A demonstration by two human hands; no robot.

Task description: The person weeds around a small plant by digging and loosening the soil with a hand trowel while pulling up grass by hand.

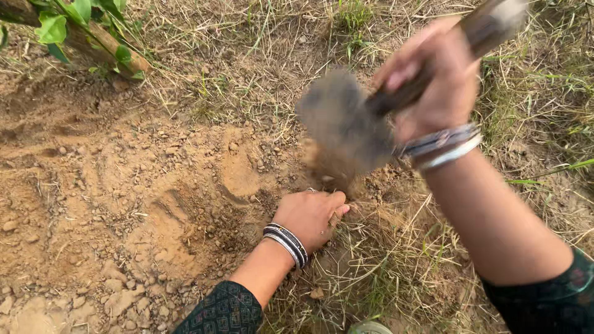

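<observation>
My right hand (433,80) is closed around the dark wooden handle of a hoe (427,74), held above the ground at the upper right. The hoe's blade (343,120) is blurred with motion and points down at the soil just beyond my left hand. My left hand (312,216) presses on the ground at the edge of the dry grass, fingers curled around a tuft of dry grass (365,213). Both wrists carry several bangles.
Loose brown soil with clods (124,216) covers the left half. Dry grass and straw (383,272) spread over the right and top. A leafy stem with a woody stalk (93,34) lies at the upper left.
</observation>
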